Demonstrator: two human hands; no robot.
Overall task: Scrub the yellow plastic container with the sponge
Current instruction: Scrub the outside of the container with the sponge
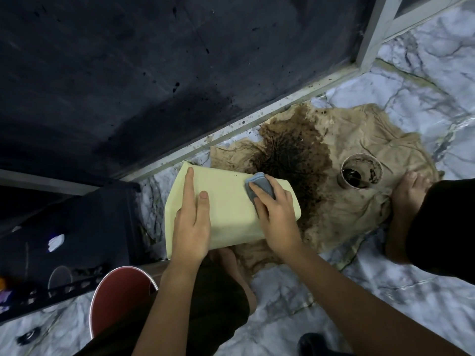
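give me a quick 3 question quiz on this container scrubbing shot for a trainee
1. True or false: the right hand presses the grey sponge onto the yellow container.
2. Where does the left hand rest? A) on the container B) on the red bucket C) on the floor
3. Fill in: the round cup of dark liquid stands on the stained ____ cloth.

Key: 1 true; 2 A; 3 beige
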